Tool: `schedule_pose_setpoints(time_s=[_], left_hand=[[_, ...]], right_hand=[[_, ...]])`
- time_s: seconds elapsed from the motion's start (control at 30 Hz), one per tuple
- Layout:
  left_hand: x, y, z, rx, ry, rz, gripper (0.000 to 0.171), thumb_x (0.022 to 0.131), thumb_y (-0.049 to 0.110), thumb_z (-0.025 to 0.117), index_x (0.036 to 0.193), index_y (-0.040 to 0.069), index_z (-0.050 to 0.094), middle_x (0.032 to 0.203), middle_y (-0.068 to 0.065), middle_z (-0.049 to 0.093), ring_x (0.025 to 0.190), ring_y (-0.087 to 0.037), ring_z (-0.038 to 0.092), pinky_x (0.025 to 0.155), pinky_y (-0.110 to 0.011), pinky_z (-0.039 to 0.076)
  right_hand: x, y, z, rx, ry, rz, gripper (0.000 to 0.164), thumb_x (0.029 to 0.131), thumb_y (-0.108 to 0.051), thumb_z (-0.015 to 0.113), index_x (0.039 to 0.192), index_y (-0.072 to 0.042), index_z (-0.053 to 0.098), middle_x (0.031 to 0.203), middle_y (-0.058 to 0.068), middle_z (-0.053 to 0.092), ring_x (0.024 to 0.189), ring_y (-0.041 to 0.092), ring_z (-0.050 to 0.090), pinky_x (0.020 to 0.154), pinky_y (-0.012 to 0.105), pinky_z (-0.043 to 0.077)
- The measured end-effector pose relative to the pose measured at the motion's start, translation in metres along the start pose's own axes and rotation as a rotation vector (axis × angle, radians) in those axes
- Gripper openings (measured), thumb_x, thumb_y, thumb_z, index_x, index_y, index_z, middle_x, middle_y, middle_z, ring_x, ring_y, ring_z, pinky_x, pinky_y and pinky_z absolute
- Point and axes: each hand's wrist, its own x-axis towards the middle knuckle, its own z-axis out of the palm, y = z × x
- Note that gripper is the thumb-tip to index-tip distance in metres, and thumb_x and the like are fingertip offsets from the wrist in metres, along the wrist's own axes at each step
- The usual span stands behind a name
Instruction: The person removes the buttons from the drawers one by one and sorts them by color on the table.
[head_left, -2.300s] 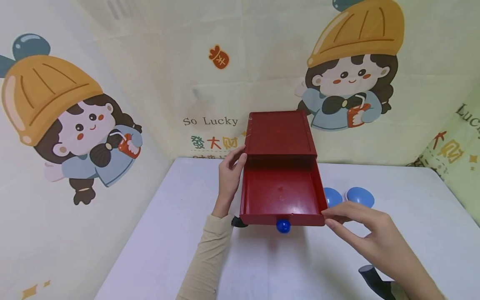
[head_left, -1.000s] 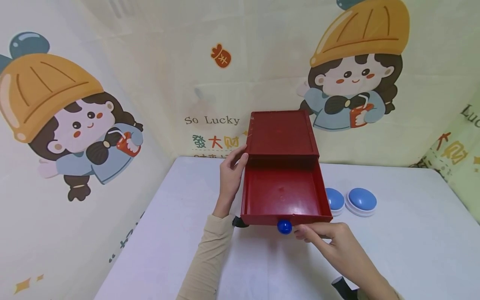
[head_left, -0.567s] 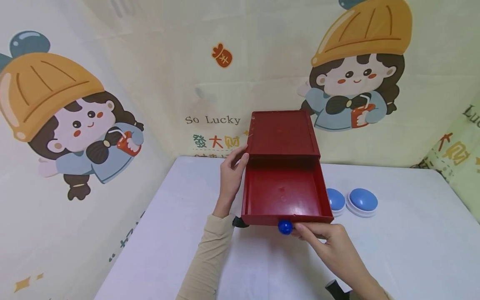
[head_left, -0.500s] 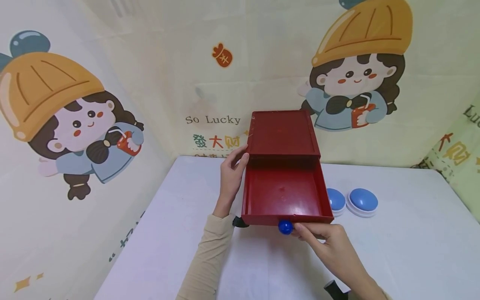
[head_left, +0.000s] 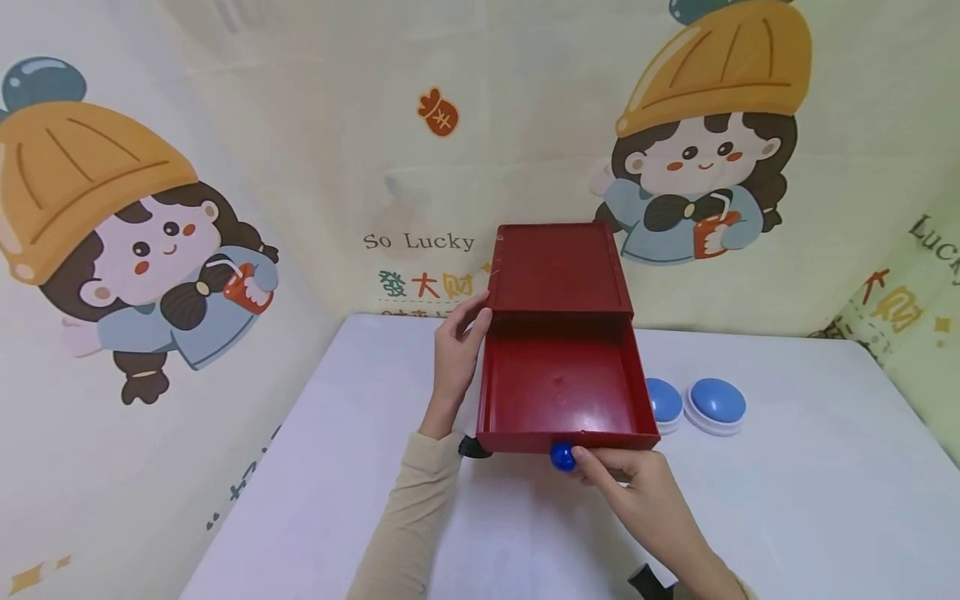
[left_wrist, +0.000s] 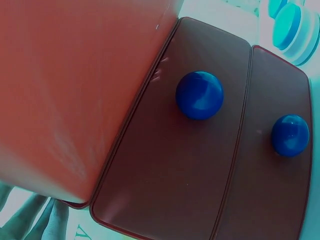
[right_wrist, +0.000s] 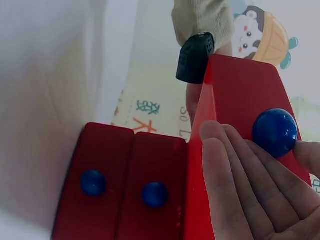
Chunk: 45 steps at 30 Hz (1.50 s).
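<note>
A red drawer cabinet (head_left: 562,268) stands at the table's back with its top drawer (head_left: 558,387) pulled far out; nothing lies inside that drawer. My right hand (head_left: 633,492) pinches the drawer's blue round knob (head_left: 562,457) between thumb and index finger. In the right wrist view the other fingers (right_wrist: 223,185) extend below the knob, near the drawer's underside. My left hand (head_left: 454,358) rests against the cabinet's left side, fingers fairly straight. Only some left fingertips (left_wrist: 30,220) show in the left wrist view. Two lower drawers (left_wrist: 170,150) are closed, each with a blue knob.
Right of the cabinet sit two blue domes on white round bases; the nearer-in one (head_left: 664,402) is partly hidden by the drawer, the other (head_left: 717,402) stands beside it. The white table (head_left: 810,500) meets printed cloth walls (head_left: 420,183) at back and left.
My right hand has moved left from the drawer's front right corner to the knob and taken hold of it. The left hand keeps its place, and the drawer stays pulled out.
</note>
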Motion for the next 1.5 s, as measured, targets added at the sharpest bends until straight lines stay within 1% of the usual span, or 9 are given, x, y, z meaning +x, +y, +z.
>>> schedule_pose_setpoints(time_s=[0.13,0.27,0.37,0.47,0.53,0.7,1.13,1.37,1.5], left_hand=[[0.001,0.001,-0.001,0.002,-0.011,0.002,0.037,0.1,0.008,0.058,0.135,-0.004,0.057,0.136,-0.017,0.06,0.127,-0.026,0.057,0.102,-0.031,0.051],[0.001,-0.001,-0.001,0.013,-0.012,0.002,0.038,0.1,0.008,0.057,0.135,-0.005,0.056,0.136,-0.019,0.059,0.127,-0.028,0.056,0.103,-0.033,0.051],[0.003,-0.012,-0.003,0.008,-0.011,0.01,0.038,0.1,0.013,0.058,0.136,0.0,0.057,0.137,-0.016,0.059,0.128,-0.026,0.056,0.103,-0.033,0.05],[0.005,-0.026,-0.004,0.005,-0.007,0.023,0.038,0.1,0.017,0.059,0.136,0.005,0.059,0.137,-0.011,0.06,0.127,-0.022,0.056,0.103,-0.032,0.051],[0.005,-0.023,-0.004,0.004,-0.007,0.016,0.038,0.101,0.017,0.059,0.136,0.005,0.059,0.136,-0.011,0.06,0.127,-0.021,0.056,0.103,-0.031,0.051],[0.001,0.0,-0.002,0.005,-0.016,-0.008,0.038,0.101,0.01,0.057,0.136,-0.004,0.056,0.137,-0.019,0.059,0.128,-0.027,0.055,0.104,-0.033,0.05],[0.0,0.002,-0.003,0.015,-0.021,0.005,0.038,0.101,0.009,0.055,0.136,-0.006,0.055,0.137,-0.021,0.058,0.128,-0.03,0.055,0.105,-0.037,0.049],[0.0,0.002,-0.003,0.02,-0.017,0.001,0.038,0.101,0.01,0.055,0.136,-0.005,0.056,0.137,-0.02,0.059,0.128,-0.029,0.055,0.104,-0.035,0.049],[0.0,0.001,-0.002,0.018,-0.016,0.001,0.038,0.101,0.009,0.055,0.136,-0.006,0.055,0.137,-0.02,0.059,0.128,-0.029,0.055,0.104,-0.035,0.049]], right_hand=[[0.0,0.001,0.001,-0.012,0.021,-0.021,0.014,0.093,-0.022,0.07,0.099,-0.013,0.08,0.085,-0.006,0.076,0.073,0.009,0.071,0.071,0.021,0.059],[0.001,0.0,0.002,-0.013,0.014,-0.002,0.016,0.093,-0.023,0.07,0.1,-0.013,0.08,0.087,-0.005,0.076,0.075,0.009,0.071,0.072,0.025,0.061],[0.002,-0.001,0.002,-0.005,0.009,0.024,0.017,0.093,-0.024,0.071,0.102,-0.012,0.079,0.091,-0.003,0.076,0.077,0.009,0.071,0.073,0.03,0.062],[0.004,-0.002,0.003,0.003,0.009,0.055,0.018,0.093,-0.024,0.071,0.103,-0.012,0.079,0.095,-0.001,0.076,0.081,0.011,0.071,0.074,0.032,0.062],[0.004,-0.002,0.003,0.008,0.006,0.064,0.018,0.093,-0.024,0.07,0.103,-0.011,0.079,0.096,0.0,0.076,0.082,0.012,0.071,0.074,0.032,0.062],[0.005,-0.001,0.004,0.018,0.008,0.049,0.017,0.093,-0.024,0.07,0.101,-0.012,0.079,0.094,0.0,0.075,0.08,0.01,0.071,0.074,0.03,0.062],[0.011,-0.004,0.006,-0.005,0.016,0.055,0.018,0.093,-0.024,0.07,0.101,-0.011,0.08,0.098,0.002,0.075,0.085,0.014,0.07,0.074,0.032,0.062],[0.013,-0.005,0.005,-0.018,0.028,0.058,0.02,0.094,-0.029,0.07,0.101,-0.013,0.08,0.101,0.0,0.074,0.093,0.021,0.067,0.074,0.033,0.062],[0.015,-0.006,0.003,-0.041,0.033,0.052,0.021,0.094,-0.029,0.069,0.101,-0.012,0.08,0.099,0.001,0.075,0.094,0.022,0.066,0.074,0.033,0.062]])
